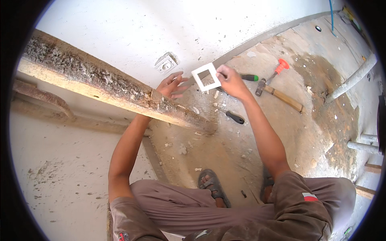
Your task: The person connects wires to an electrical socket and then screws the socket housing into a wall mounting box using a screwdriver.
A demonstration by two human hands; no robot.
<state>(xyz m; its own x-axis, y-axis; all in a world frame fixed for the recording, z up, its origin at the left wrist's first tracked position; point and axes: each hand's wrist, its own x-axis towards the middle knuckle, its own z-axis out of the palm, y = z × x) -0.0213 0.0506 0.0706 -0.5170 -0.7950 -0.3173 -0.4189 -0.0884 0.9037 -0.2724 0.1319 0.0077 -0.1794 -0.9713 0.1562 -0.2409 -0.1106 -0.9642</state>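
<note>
My right hand (232, 82) pinches a white square socket frame (211, 86) by its right edge, holding it up over the floor near the wall. The frame has a square opening in its middle. To its left is my left hand (171, 85), empty, with its fingers apart and slightly blurred. That hand is just below a white wall socket (166, 64) set in a rough-edged cutout in the wall. A wooden beam (96, 76) crosses in front of my left wrist and hides part of it.
On the dusty floor lie a screwdriver with a black handle (235, 117), a green-and-black tool handle (249, 77), a hammer with a wooden handle (283, 98) and a chisel with a red hand guard (283, 65). Debris is scattered around. Metal poles (352, 78) stand at the right.
</note>
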